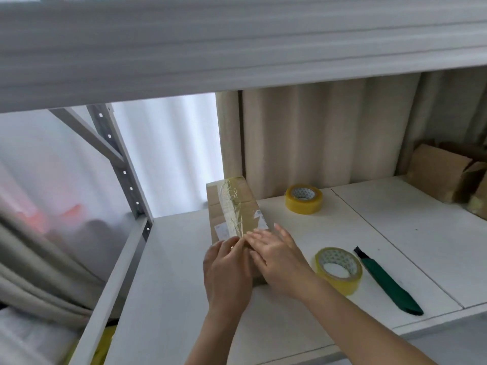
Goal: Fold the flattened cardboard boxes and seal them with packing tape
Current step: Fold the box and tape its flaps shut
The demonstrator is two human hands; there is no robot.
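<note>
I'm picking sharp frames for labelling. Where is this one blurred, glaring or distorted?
Head view: the upper shelf beam is smeared by motion blur; wide-angle bending curves the shelf edges; the tape strip on the box shows glare; both hands, left and right, look slightly soft.

Green-handled knife (387, 281) on white shelf (395, 233), beige curtain (329, 133) behind

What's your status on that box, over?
Both hands, left and right, flat on the near end of the cardboard box, pressing tape down. Tape strip runs along the top. Nothing in the way; tape rolls and cutter off to the right.
</note>
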